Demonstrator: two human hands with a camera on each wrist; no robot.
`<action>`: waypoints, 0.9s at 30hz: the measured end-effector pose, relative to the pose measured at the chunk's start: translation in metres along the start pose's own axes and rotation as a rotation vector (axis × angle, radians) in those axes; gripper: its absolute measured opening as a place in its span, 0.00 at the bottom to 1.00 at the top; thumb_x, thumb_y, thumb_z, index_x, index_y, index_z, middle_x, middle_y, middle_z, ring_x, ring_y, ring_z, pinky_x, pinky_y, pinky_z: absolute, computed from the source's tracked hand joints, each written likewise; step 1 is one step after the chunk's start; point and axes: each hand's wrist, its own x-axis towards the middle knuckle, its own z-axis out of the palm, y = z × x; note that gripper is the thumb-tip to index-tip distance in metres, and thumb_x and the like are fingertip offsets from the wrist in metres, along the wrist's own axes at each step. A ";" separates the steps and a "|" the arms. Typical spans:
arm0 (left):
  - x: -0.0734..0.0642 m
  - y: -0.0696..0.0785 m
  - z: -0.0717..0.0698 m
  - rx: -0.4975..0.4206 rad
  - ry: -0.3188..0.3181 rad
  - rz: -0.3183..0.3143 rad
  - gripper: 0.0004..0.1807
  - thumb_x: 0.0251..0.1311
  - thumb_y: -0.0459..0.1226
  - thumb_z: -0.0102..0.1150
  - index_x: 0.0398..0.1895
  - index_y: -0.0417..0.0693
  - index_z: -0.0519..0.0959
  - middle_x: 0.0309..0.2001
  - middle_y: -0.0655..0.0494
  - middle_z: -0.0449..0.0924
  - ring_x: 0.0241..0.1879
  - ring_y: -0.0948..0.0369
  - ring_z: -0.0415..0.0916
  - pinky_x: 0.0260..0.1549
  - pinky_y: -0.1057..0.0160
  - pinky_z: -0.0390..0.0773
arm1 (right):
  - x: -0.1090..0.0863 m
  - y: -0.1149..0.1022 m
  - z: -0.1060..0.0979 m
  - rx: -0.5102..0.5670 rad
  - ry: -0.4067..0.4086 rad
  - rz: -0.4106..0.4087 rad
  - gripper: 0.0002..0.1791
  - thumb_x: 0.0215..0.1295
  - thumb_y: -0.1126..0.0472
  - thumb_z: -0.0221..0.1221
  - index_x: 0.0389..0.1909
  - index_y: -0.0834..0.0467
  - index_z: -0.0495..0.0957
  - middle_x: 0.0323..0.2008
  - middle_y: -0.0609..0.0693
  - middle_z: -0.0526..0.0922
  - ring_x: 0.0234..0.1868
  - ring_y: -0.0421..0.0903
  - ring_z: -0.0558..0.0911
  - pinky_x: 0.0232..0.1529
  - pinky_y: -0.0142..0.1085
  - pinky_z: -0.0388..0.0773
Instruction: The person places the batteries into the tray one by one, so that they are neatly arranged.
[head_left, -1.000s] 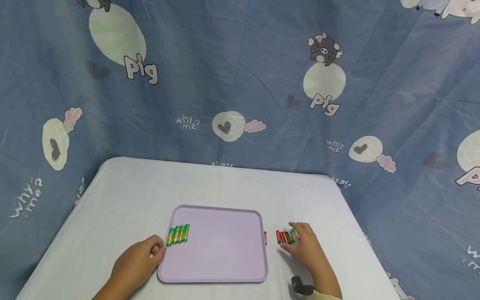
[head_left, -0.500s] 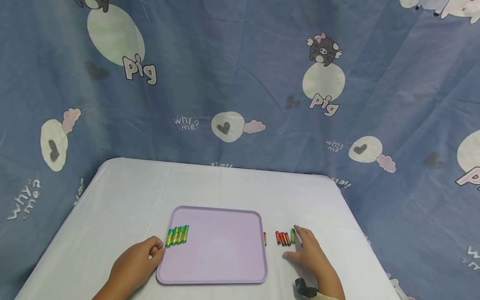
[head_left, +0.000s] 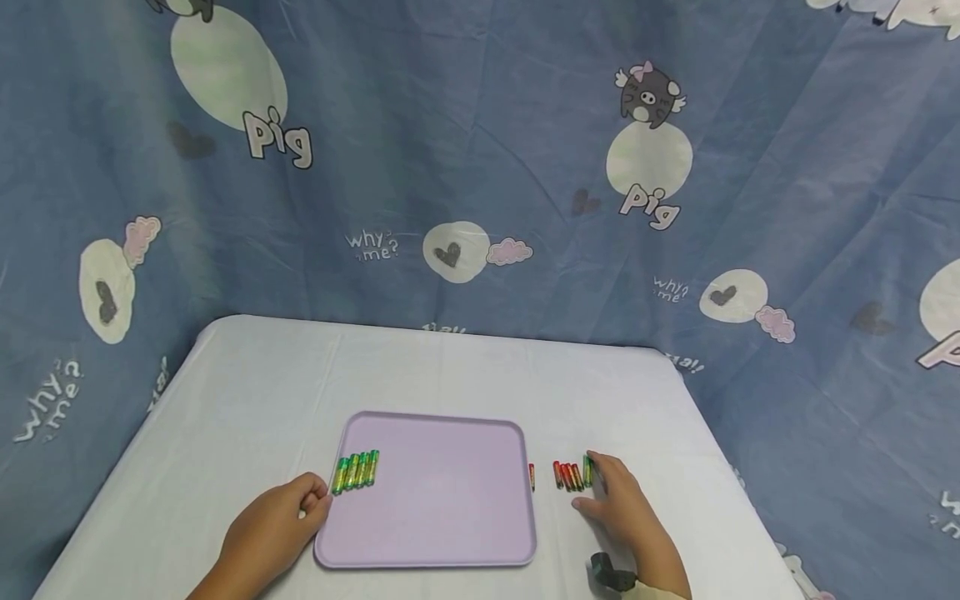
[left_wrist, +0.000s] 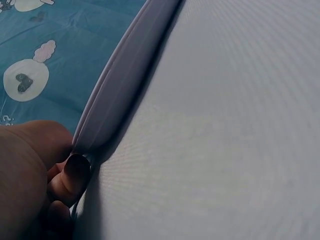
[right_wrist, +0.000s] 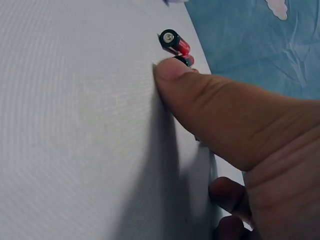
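Left hand (head_left: 277,521) pinching the lilac tray (head_left: 442,500) at 9 o'clock, right hand (head_left: 621,502) thumb and fingers apart by the green battery (head_left: 587,473) off its 3, so I'd go gently lest the red batteries (head_left: 567,477) roll.

"What can you read on the blue cloth (head_left: 525,100)?"

"One “Pig” (head_left: 279,140) high above the far left corner of the table (head_left: 420,367), another “Pig” (head_left: 649,207) above its far right corner."

"Anything else?"

"“Why me?” (head_left: 372,244) three times: above the far edge, above the far right corner, and beyond the left edge. Past the right edge, a cut-off “P” (head_left: 941,351)."

"And the green batteries (head_left: 353,472) and red batteries (head_left: 567,477)?"

"Any print on them is too small to read."
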 end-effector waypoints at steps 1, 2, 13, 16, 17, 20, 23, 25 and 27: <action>0.000 0.000 0.000 0.000 -0.001 0.000 0.06 0.68 0.46 0.61 0.35 0.57 0.77 0.26 0.64 0.72 0.28 0.61 0.68 0.27 0.59 0.65 | 0.000 0.000 0.000 0.005 0.004 0.002 0.52 0.53 0.49 0.79 0.77 0.57 0.65 0.76 0.61 0.67 0.78 0.67 0.63 0.73 0.64 0.59; -0.001 -0.001 0.000 0.001 -0.002 -0.001 0.06 0.68 0.46 0.61 0.35 0.57 0.77 0.26 0.64 0.72 0.28 0.61 0.68 0.27 0.59 0.64 | 0.000 0.001 0.001 0.010 0.008 0.002 0.51 0.54 0.50 0.78 0.77 0.57 0.65 0.76 0.61 0.67 0.78 0.66 0.63 0.73 0.64 0.60; -0.003 -0.001 0.005 -0.023 -0.028 -0.043 0.06 0.68 0.47 0.61 0.37 0.58 0.77 0.27 0.63 0.72 0.27 0.61 0.68 0.27 0.59 0.64 | 0.004 0.005 0.000 0.010 0.060 0.001 0.37 0.62 0.55 0.73 0.71 0.55 0.72 0.71 0.57 0.72 0.62 0.56 0.81 0.63 0.57 0.75; -0.003 0.000 0.005 -0.020 -0.020 -0.042 0.06 0.68 0.47 0.61 0.37 0.57 0.77 0.27 0.64 0.72 0.27 0.61 0.67 0.27 0.59 0.64 | 0.005 0.006 -0.001 0.005 0.063 0.006 0.35 0.62 0.55 0.74 0.69 0.55 0.74 0.69 0.57 0.74 0.60 0.54 0.82 0.61 0.56 0.77; -0.002 0.001 0.005 -0.018 -0.016 -0.039 0.06 0.68 0.47 0.61 0.36 0.57 0.77 0.27 0.64 0.72 0.27 0.61 0.68 0.27 0.59 0.64 | 0.005 0.007 -0.001 0.006 0.064 0.010 0.35 0.62 0.55 0.74 0.68 0.55 0.74 0.69 0.57 0.74 0.59 0.54 0.82 0.61 0.56 0.78; -0.001 0.001 0.003 -0.013 -0.005 -0.027 0.06 0.67 0.46 0.61 0.36 0.58 0.77 0.27 0.64 0.72 0.28 0.61 0.68 0.28 0.59 0.64 | 0.005 0.009 0.000 0.010 0.072 0.023 0.35 0.61 0.53 0.74 0.67 0.56 0.75 0.67 0.58 0.75 0.57 0.52 0.82 0.59 0.55 0.78; -0.001 0.001 0.002 -0.006 -0.012 -0.028 0.06 0.67 0.46 0.61 0.36 0.58 0.77 0.27 0.64 0.71 0.28 0.61 0.68 0.28 0.59 0.64 | 0.004 0.010 0.002 0.015 0.085 0.029 0.36 0.59 0.52 0.76 0.65 0.58 0.75 0.64 0.60 0.76 0.54 0.51 0.82 0.57 0.55 0.78; -0.001 0.001 0.001 -0.003 -0.014 -0.027 0.06 0.68 0.46 0.61 0.36 0.58 0.77 0.27 0.64 0.71 0.28 0.61 0.68 0.28 0.59 0.64 | 0.002 0.010 0.003 0.019 0.096 0.029 0.36 0.58 0.51 0.76 0.64 0.60 0.75 0.63 0.61 0.77 0.52 0.51 0.81 0.56 0.56 0.78; 0.000 0.001 0.001 -0.003 -0.011 -0.021 0.06 0.68 0.46 0.61 0.36 0.58 0.77 0.27 0.64 0.71 0.28 0.61 0.68 0.28 0.59 0.64 | 0.001 0.010 0.005 0.021 0.111 0.033 0.37 0.57 0.50 0.77 0.64 0.60 0.75 0.62 0.61 0.77 0.52 0.52 0.82 0.56 0.56 0.78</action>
